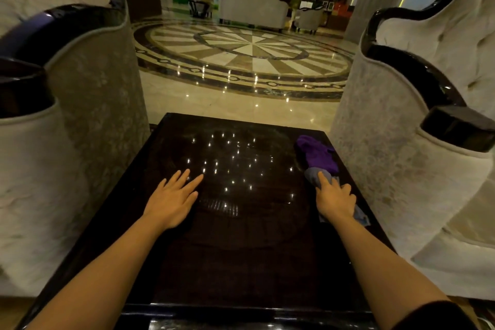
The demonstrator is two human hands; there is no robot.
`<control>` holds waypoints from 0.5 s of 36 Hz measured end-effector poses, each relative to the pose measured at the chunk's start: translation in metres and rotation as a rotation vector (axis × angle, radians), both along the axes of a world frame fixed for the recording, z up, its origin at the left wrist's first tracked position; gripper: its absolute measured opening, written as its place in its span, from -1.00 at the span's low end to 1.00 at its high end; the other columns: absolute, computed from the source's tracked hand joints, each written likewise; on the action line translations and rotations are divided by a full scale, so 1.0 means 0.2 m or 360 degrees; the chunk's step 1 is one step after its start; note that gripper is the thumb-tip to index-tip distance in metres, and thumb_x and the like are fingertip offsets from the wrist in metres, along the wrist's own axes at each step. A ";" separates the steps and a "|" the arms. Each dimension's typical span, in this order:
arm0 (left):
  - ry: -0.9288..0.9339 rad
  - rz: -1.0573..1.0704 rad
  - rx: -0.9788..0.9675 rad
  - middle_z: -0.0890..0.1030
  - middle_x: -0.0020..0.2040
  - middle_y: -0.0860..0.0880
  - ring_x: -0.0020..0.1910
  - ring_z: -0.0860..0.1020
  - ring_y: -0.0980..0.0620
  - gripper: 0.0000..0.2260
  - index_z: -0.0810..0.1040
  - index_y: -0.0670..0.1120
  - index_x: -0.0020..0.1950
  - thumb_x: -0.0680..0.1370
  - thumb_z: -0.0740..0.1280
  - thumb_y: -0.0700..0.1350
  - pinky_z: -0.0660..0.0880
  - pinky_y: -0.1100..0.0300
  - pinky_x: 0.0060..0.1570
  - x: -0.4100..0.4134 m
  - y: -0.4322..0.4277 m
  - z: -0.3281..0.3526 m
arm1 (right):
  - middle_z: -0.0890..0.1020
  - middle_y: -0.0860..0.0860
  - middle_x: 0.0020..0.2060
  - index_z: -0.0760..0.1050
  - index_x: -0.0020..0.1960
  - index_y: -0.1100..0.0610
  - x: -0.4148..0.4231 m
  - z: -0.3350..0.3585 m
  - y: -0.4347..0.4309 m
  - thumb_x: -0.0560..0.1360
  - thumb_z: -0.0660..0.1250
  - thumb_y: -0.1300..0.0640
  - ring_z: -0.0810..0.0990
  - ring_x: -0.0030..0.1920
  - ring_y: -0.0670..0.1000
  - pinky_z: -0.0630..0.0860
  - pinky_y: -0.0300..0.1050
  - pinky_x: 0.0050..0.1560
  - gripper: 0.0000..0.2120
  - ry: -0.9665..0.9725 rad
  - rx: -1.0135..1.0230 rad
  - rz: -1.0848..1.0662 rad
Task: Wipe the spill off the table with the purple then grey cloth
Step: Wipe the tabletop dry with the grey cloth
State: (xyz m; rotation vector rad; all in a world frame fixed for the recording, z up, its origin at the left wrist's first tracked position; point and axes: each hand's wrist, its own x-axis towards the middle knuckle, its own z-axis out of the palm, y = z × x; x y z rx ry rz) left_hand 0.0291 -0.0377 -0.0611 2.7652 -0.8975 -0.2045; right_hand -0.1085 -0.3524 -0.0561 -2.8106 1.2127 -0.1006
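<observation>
A dark glossy table (241,262) fills the lower middle of the head view, dotted with reflected ceiling lights. At its right edge a crumpled purple cloth (320,154) lies on the tabletop. Just in front of it lies a grey cloth (314,177), with my right hand (334,199) pressed on top of it, fingers curled into the fabric. A corner of the grey cloth sticks out behind my wrist. My left hand (174,199) rests flat on the table left of centre, fingers spread and holding nothing. I cannot make out any spill on the dark surface.
A pale upholstered armchair with dark trim (80,115) stands close to the table's left side. A matching armchair (401,142) flanks the right side. Beyond the table's far edge lies a polished marble floor (241,53) with a round pattern.
</observation>
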 end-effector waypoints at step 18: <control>0.0068 0.0066 0.0046 -0.08 0.55 -0.03 0.52 -0.13 0.01 -0.55 -0.10 0.10 0.50 0.62 -0.08 0.07 -0.12 0.05 0.48 -0.07 0.20 -0.01 | 0.20 0.07 0.47 0.07 0.45 -0.09 0.45 0.21 0.42 0.59 0.10 0.06 0.30 0.28 0.22 0.32 0.12 0.22 -0.54 -0.0270 -0.0098 0.1002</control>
